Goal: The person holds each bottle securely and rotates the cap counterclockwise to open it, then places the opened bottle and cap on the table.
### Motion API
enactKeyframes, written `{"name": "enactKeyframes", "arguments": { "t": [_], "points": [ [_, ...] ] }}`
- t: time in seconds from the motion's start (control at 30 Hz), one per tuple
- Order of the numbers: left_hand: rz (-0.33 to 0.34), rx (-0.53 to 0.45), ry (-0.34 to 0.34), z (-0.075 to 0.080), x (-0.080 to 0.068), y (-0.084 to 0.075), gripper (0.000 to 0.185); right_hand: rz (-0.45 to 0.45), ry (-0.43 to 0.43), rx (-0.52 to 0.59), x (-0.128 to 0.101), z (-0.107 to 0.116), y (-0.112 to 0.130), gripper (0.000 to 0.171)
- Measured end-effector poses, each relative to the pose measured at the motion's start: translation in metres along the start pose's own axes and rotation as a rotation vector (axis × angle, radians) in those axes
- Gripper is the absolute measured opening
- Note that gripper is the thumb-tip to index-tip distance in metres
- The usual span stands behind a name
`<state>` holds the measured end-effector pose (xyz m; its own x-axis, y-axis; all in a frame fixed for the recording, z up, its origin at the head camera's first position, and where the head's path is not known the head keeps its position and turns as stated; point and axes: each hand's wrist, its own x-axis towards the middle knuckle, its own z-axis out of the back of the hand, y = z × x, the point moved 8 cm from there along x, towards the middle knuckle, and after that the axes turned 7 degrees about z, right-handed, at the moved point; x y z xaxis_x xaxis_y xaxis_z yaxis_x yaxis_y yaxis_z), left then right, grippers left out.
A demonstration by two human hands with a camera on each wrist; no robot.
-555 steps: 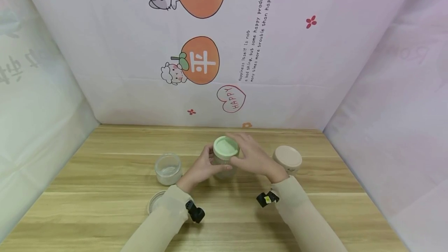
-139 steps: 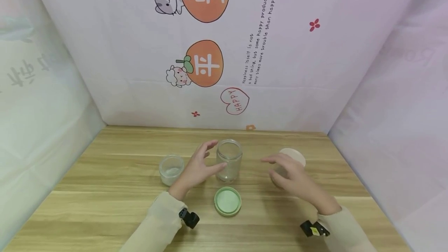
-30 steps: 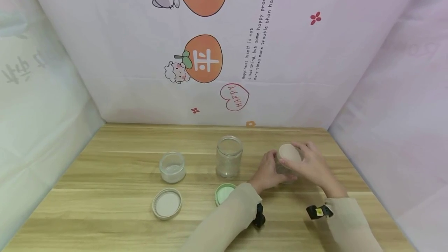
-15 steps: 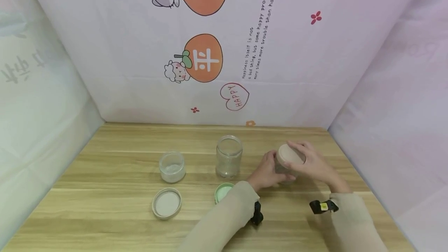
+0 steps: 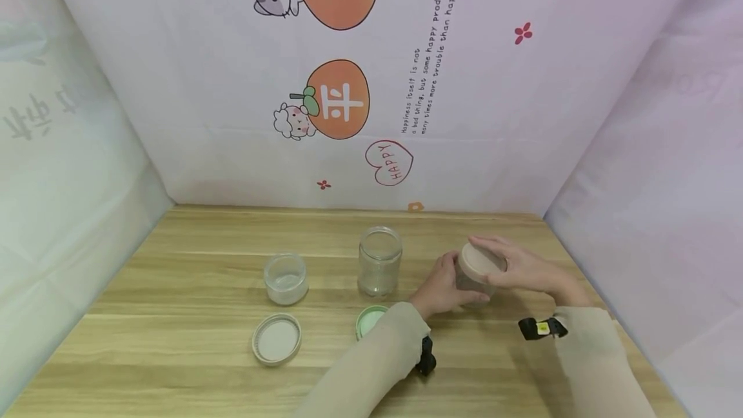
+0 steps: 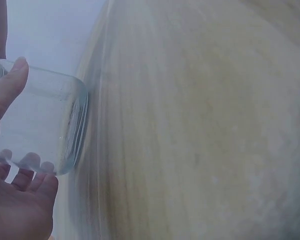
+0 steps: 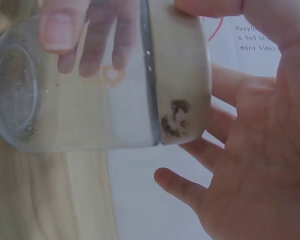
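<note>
A clear glass jar [image 5: 473, 284] with a beige lid [image 5: 478, 259] stands at the right of the wooden table [image 5: 191, 289]. My left hand [image 5: 442, 284] grips the glass body from the left; its thumb and fingers wrap the jar [image 6: 45, 117] in the left wrist view. My right hand [image 5: 511, 266] curls round the lid from the right. In the right wrist view the beige lid [image 7: 182, 75] sits on the jar [image 7: 65, 85], with my right-hand fingers [image 7: 210, 7] around its rim.
A taller open jar [image 5: 380, 260] stands mid-table and a small open jar [image 5: 286, 278] to its left. A green lid [image 5: 368, 319] lies partly under my left sleeve. A grey-white lid [image 5: 277, 338] lies front left. Cloth walls close in three sides.
My right hand has turned on the beige lid, its wrist swinging right and away from me. The left hand stays gripping the jar in the same spot.
</note>
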<state>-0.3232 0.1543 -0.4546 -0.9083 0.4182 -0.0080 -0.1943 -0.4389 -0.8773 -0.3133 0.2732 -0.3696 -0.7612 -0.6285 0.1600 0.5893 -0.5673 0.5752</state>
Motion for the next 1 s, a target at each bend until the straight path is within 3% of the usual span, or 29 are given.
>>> {"name": "enactKeyframes", "arguments": {
  "t": [0.27, 0.5, 0.77, 1.0],
  "points": [
    [0.020, -0.068, -0.002, 0.000, 0.000, 0.003, 0.096, -0.125, -0.102, -0.044, -0.002, 0.000, 0.000, 0.064],
    [0.019, -0.077, -0.014, 0.000, 0.001, 0.003, 0.096, -0.207, -0.205, -0.262, -0.003, 0.010, 0.015, 0.064],
    [0.014, -0.079, -0.020, 0.002, -0.001, 0.000, 0.095, -0.289, -0.173, -0.430, -0.003, 0.008, 0.025, 0.083],
    [0.009, -0.074, -0.028, 0.002, -0.003, -0.002, 0.094, -0.279, -0.198, -0.414, -0.003, 0.005, 0.024, 0.083]
  ]
}}
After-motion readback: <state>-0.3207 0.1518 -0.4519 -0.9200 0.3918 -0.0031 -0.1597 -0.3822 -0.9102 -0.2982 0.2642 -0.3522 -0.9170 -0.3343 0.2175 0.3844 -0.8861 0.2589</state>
